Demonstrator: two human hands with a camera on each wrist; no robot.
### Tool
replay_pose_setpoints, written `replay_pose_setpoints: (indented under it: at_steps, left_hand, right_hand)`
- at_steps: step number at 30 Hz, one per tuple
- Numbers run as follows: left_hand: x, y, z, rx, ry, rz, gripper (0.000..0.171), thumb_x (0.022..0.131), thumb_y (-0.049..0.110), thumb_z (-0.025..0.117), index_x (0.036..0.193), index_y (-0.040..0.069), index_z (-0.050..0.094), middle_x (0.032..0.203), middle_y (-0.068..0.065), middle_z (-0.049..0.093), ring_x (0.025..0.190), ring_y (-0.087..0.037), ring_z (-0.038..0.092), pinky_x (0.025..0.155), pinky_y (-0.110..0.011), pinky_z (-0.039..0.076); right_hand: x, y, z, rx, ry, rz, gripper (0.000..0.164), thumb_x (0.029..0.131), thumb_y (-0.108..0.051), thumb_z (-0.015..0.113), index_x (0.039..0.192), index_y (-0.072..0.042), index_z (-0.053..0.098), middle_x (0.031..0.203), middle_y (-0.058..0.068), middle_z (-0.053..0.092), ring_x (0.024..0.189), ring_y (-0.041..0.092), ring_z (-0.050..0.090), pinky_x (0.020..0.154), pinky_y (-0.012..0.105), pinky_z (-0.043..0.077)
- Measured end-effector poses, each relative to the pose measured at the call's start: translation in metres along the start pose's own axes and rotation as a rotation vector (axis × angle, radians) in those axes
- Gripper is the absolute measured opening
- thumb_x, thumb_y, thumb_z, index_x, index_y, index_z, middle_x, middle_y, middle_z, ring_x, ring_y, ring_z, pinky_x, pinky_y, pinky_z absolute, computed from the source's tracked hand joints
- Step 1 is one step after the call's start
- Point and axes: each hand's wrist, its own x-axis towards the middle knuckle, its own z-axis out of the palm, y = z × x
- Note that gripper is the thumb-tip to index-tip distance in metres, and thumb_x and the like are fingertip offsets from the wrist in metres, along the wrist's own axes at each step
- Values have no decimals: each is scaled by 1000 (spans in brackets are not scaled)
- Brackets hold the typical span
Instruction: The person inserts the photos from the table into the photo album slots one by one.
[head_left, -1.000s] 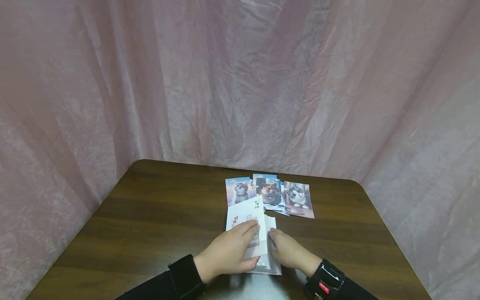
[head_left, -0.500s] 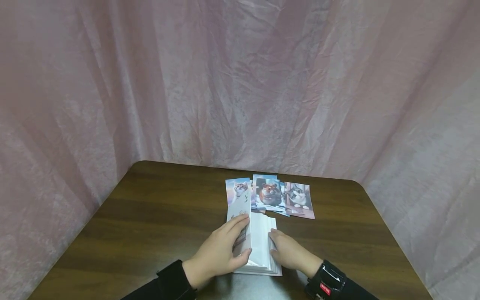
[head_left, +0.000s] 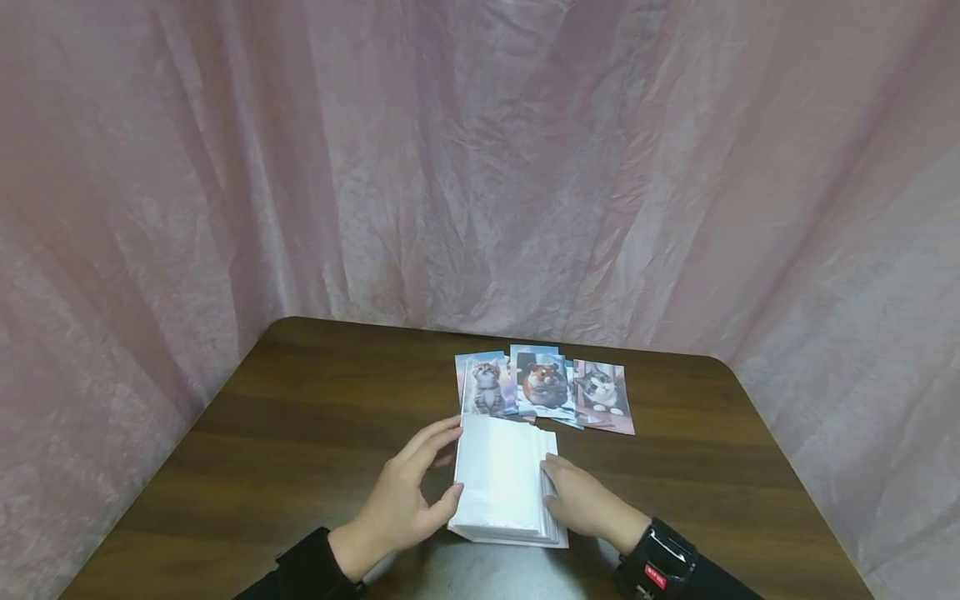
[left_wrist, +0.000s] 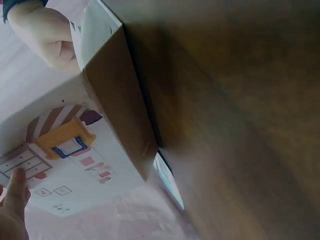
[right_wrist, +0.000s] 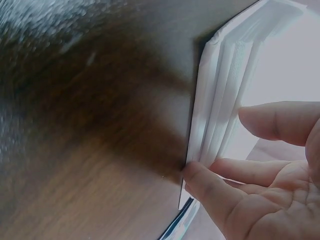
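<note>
A thick photo album point(head_left: 501, 475) with blank white pages lies on the table in the head view. Its front cover stands up along the left side; the left wrist view shows the cover's printed outside point(left_wrist: 85, 165), with small furniture drawings. My left hand point(head_left: 397, 500) touches this cover from the left, fingers and thumb spread apart, one finger resting on the print. At the right, my right hand point(head_left: 588, 500) holds the album by its stacked page edges point(right_wrist: 227, 100), with thumb and fingertips against them. Beyond the album lie animal picture cards: a kitten point(head_left: 487, 387), a hamster point(head_left: 545, 385) and a grey-and-white cat point(head_left: 602, 396).
The brown wooden table point(head_left: 300, 417) reaches out on both sides of the album. More cards lie partly hidden under the front ones, near the far edge. A pink curtain point(head_left: 480, 167) hangs behind the table.
My left hand has swung the album's cover from lying over the pages to standing at the left, uncovering the white pages. My right hand has stayed at the page edges.
</note>
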Motion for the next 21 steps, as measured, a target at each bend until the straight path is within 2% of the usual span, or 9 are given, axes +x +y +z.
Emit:
replay_pose_setpoints:
  at_steps: [7,10,16,21]
  left_hand:
    - [-11,0,-8,-63,118,-62,57,78,-8,66,133,-3,54,144,-20,50,124,-32,57,84,-37,58]
    - [-14,0,-13,-87,143,-114,56,78,-12,65,132,-2,56,144,-18,50,124,-31,57,86,-33,58]
    - [-20,2,-25,-197,164,-233,52,85,-17,61,135,-3,55,146,-17,49,123,-31,57,90,-30,56]
    - [-28,2,-33,-248,214,-311,49,88,-18,59,135,-5,55,144,-19,51,119,-24,60,90,-25,55]
  right_hand:
    - [0,-1,-1,-5,-7,12,50,90,-5,67,132,18,51,142,36,46,134,48,44,112,57,34]
    - [0,0,0,-12,-2,12,50,90,-5,67,132,18,51,142,36,46,134,48,44,112,56,34]
    - [0,0,0,-20,-10,17,52,92,-9,67,133,17,51,143,35,45,135,47,44,112,57,34]
    - [-1,-2,0,-15,-15,7,51,92,-8,67,133,18,51,142,35,46,135,47,44,111,57,34]
